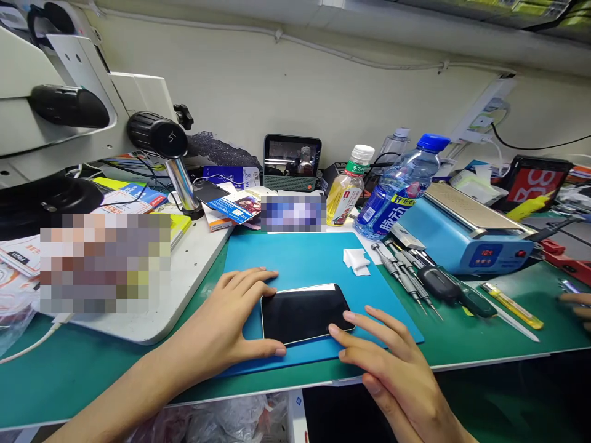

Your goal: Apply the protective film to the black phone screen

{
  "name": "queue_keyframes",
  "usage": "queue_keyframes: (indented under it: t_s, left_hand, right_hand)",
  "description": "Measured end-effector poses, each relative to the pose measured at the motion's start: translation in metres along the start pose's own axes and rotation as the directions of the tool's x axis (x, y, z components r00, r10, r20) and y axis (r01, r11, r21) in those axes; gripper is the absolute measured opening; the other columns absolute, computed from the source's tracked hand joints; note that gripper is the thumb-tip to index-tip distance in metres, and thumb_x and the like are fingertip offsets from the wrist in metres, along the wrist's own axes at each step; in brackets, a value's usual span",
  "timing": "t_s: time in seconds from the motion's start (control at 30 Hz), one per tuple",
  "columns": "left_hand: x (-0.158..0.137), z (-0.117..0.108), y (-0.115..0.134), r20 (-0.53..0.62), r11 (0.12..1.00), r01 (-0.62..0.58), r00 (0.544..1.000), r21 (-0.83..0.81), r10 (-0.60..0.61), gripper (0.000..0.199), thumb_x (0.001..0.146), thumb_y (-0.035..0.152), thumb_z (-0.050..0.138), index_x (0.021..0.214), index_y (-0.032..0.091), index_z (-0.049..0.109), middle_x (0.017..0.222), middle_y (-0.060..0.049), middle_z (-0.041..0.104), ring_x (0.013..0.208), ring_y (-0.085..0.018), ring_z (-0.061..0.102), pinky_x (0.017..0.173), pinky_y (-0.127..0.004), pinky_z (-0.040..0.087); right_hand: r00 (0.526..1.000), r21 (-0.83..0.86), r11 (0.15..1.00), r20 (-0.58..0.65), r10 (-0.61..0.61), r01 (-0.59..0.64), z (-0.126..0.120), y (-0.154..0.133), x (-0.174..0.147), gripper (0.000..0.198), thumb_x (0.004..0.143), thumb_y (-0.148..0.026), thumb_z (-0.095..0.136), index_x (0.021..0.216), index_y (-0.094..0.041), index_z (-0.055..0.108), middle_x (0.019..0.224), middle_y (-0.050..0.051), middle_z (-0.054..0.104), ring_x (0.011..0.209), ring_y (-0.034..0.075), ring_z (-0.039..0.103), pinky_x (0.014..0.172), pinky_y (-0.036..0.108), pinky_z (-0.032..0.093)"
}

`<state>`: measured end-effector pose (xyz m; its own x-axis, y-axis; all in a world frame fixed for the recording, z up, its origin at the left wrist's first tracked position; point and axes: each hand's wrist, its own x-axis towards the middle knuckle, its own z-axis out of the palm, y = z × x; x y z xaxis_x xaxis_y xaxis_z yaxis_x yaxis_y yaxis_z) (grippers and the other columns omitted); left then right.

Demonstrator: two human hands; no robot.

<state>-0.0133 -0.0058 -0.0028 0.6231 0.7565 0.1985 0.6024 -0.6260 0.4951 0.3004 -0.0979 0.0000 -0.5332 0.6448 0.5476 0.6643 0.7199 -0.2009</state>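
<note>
A smartphone [305, 315] lies on a blue mat [286, 249], its black screen facing up and its long side running left to right. A pale strip shows along its top edge. My left hand [235, 314] spans the phone's left end, with the thumb at the near edge and the index finger at the far left corner. At the right end, my right hand [392, 357] has its fingers apart, and its fingertips touch or hover at the near right corner. On the mat behind the phone sits a crumpled white wipe [356, 261].
Screwdrivers [401, 277], a yellow cutter [512, 306] and a blue heating plate unit [471, 234] stand to the right. Two drink bottles [346, 187] are behind the mat. A microscope stand [184, 184] fills the left. Another person's hand [577, 304] shows at the right edge.
</note>
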Motion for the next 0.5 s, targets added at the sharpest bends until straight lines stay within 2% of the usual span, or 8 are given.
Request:
queue_keyframes:
  t_s: [0.2,0.37,0.5]
  left_hand:
    - [-0.001,0.000,-0.001,-0.017,1.000,-0.012,1.000,0.007,0.012,0.062,0.084,0.071,0.078,0.125,0.026,0.063,0.158,-0.011,0.056,0.145,-0.039,0.049,0.115,-0.059,0.043]
    - [0.000,-0.001,0.000,-0.016,1.000,-0.014,1.000,0.003,0.014,0.062,0.084,0.069,0.079,0.125,0.025,0.063,0.157,-0.012,0.057,0.145,-0.040,0.050,0.115,-0.059,0.043]
    - [0.000,0.000,0.000,-0.033,1.000,-0.021,0.999,0.000,0.021,0.058,0.084,0.061,0.083,0.126,0.026,0.064,0.156,-0.011,0.058,0.144,-0.039,0.052,0.114,-0.058,0.045]
  right_hand:
    - [0.987,-0.016,0.989,0.076,-0.145,0.146,0.005,-0.007,0.020,0.028,0.099,-0.010,0.052,0.121,-0.016,0.067,0.130,0.010,0.078,0.144,0.025,0.057,0.126,0.051,0.039]
    - [0.983,0.020,0.985,0.071,-0.170,0.169,0.018,-0.017,0.030,0.029,0.100,-0.010,0.050,0.124,-0.014,0.066,0.129,0.013,0.078,0.146,0.024,0.055,0.127,0.051,0.037]
    - [0.986,0.025,0.986,0.006,-0.167,0.167,0.029,-0.023,0.033,0.030,0.100,-0.011,0.049,0.123,-0.014,0.067,0.125,0.012,0.080,0.146,0.023,0.055,0.129,0.050,0.035]
